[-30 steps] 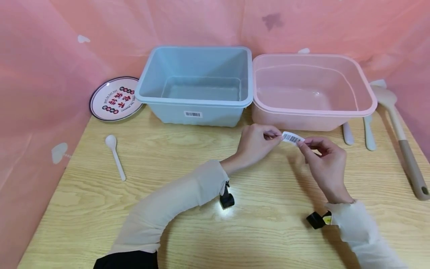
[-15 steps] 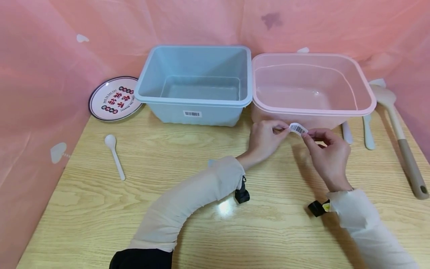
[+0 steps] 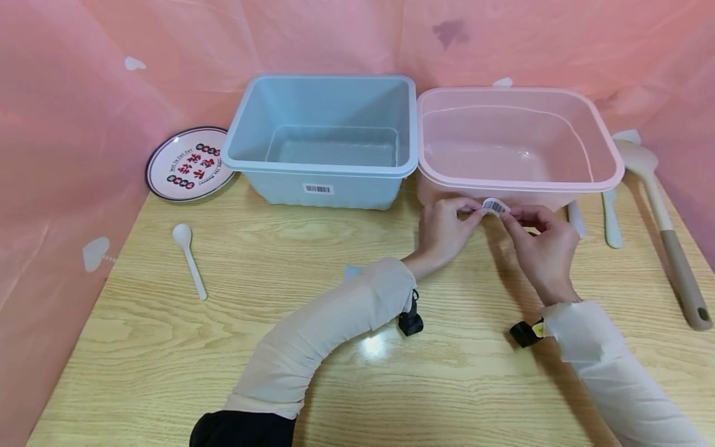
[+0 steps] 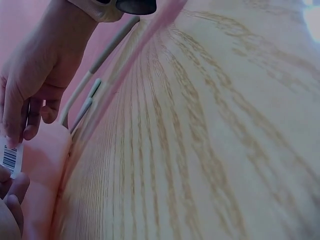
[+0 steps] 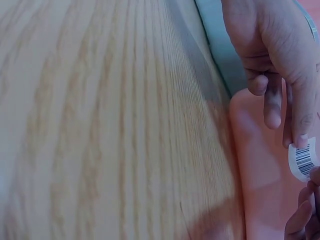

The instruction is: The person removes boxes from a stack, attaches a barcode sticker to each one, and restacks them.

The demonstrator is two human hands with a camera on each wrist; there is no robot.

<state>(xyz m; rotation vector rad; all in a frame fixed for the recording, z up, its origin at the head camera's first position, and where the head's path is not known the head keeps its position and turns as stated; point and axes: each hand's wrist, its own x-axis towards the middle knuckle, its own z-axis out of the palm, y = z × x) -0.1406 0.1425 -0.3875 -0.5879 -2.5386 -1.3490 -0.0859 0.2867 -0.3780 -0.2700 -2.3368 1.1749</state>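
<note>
The head view shows the whole table (image 3: 167,347): a blue tub (image 3: 324,143) and a pink tub (image 3: 516,146) stand side by side at the back, with a plate (image 3: 187,164) to the left, a white spoon (image 3: 188,259) in front of the plate, and a big spoon (image 3: 665,223) at the far right. The wrist views show none of that, only wood, a bit of pink wall, and the fingers up close. In the head view the left hand (image 3: 444,230) and the right hand (image 3: 542,251) meet in front of the pink tub, and a small sticker (image 3: 494,206) sits between them. The sticker is white with black bars. It is right at the pink tub's front wall, just under the rim. The left fingertips pinch its left end and the right fingertips pinch its right end, with the other fingers curled. The right wrist view shows the sticker (image 5: 302,160) under a left fingertip, against the pink wall. The left wrist view shows the sticker (image 4: 11,157) under the right fingertips.
</note>
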